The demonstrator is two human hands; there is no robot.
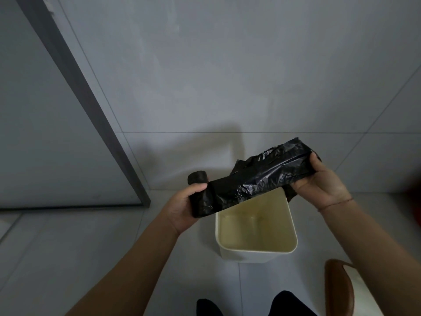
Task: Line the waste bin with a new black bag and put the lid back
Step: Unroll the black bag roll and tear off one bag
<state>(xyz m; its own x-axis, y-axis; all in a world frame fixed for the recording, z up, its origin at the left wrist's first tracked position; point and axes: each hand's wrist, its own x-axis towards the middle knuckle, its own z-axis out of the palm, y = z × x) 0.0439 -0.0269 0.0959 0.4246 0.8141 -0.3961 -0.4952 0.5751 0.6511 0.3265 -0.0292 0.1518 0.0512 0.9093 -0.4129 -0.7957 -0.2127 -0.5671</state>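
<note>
Black thin plastic, and it's looking super light and floppy. The left hand (182, 206) is clenching the bag roll (200, 195) while the right hand (319, 179) is pinching the free end of the black bag (268, 174), which is stretching between them above the open cream waste bin (255, 254). I'd grab near the perforation; it probably tears easily. The lid (339, 290) is sitting bottom right.

Counts only:
1 waste bin (255, 249), cream, open top, on floor.
1 roll of black bags (200, 195), in left hand (182, 208).
1 black bag (268, 174), partly pulled off roll, other end in right hand (319, 181).
2 hands, both bare.
1 lid (339, 290), brown rim, pale face, by floor's near-right corner.
1 thin red string (335, 205) on right wrist.
2 dark shoe tips (208, 307) at bottom edge.
</note>
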